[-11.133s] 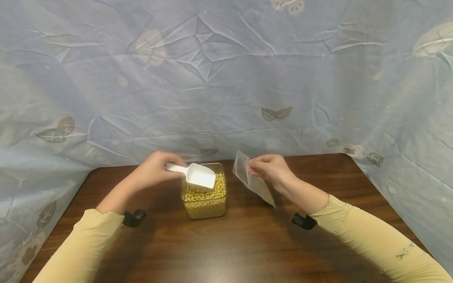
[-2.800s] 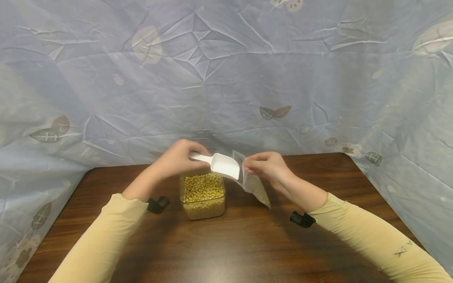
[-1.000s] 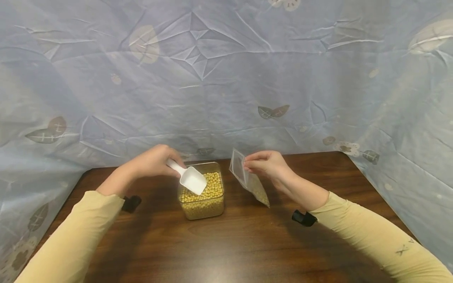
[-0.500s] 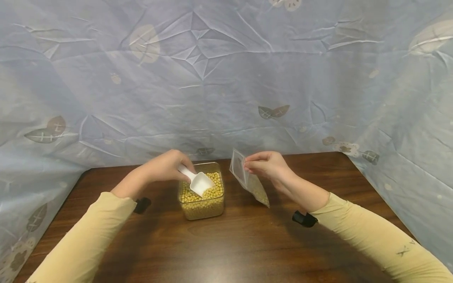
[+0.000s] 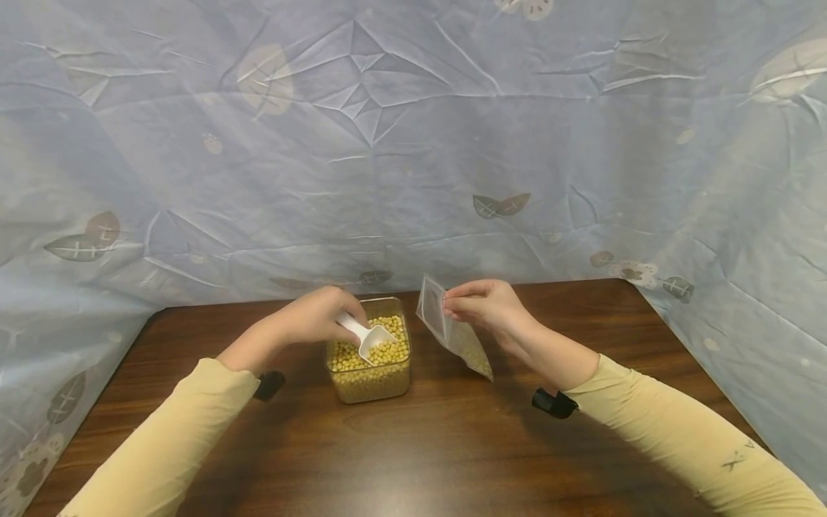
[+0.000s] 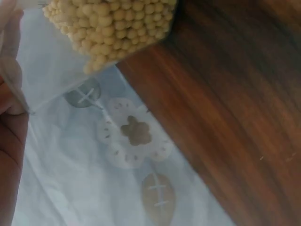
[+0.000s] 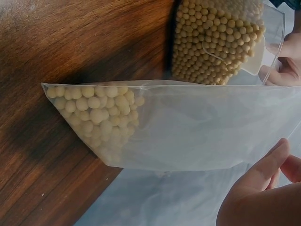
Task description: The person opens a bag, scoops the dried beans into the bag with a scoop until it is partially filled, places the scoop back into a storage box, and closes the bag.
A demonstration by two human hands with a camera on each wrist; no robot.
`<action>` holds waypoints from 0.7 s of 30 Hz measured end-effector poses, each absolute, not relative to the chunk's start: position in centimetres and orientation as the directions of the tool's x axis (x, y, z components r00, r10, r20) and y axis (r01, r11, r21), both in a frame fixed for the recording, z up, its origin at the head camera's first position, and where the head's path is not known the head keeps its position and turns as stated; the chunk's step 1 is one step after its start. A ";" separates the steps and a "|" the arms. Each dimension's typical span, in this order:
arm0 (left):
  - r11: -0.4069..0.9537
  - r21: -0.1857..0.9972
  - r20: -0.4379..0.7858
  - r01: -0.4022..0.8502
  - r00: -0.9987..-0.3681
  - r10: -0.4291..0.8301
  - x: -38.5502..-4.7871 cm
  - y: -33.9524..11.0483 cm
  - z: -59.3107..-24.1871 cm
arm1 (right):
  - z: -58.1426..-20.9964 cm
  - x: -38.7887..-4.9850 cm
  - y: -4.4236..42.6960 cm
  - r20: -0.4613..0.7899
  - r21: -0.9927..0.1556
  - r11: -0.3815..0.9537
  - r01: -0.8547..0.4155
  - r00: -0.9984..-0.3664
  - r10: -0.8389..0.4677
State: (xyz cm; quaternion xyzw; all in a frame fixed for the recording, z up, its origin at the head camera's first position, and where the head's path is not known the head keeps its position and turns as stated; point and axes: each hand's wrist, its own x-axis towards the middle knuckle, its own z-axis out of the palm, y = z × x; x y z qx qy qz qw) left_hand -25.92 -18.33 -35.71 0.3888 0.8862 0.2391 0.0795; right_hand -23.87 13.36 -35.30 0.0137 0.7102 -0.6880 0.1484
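My left hand [image 5: 323, 314] pinches the handle of a white scoop [image 5: 378, 336] over a square clear container [image 5: 371, 388] of yellow soybeans [image 5: 390, 352]. The scoop's bowl is tilted down and its front edge is sunk among the beans. In the left wrist view, soybeans [image 6: 110, 26] show through the container's wall, with fingers [image 6: 11, 127] at the left edge. To the right, my right hand [image 5: 487, 309] pinches the mouth of a clear plastic bag [image 5: 452, 327]. Soybeans [image 7: 94, 110] fill the bag's bottom corner in the right wrist view.
A dark brown wooden table [image 5: 400, 452] carries everything. Behind and at both sides hangs a blue-grey patterned cloth [image 5: 413, 165]. Black wrist cameras [image 5: 554, 403] sit under both sleeves.
Between a second ago and now, the left hand has moved right and down, pushing the scoop deeper into the soybeans. At 2.8 s ago the scoop was at the bag's mouth. Right hand stays nearly still.
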 end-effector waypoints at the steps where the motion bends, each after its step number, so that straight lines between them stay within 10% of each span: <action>1: 0.578 0.497 0.047 0.647 -0.685 0.727 -26.0 -18.4 -35.8 | -35.3 -23.9 13.4 -0.232 -0.973 0.056 0.226 -0.956 -0.182; 21: 0.548 0.644 0.059 0.534 -0.748 0.661 -26.1 -19.8 -36.1 | -35.2 -23.7 14.3 -0.230 -0.973 0.026 0.229 -0.957 -0.179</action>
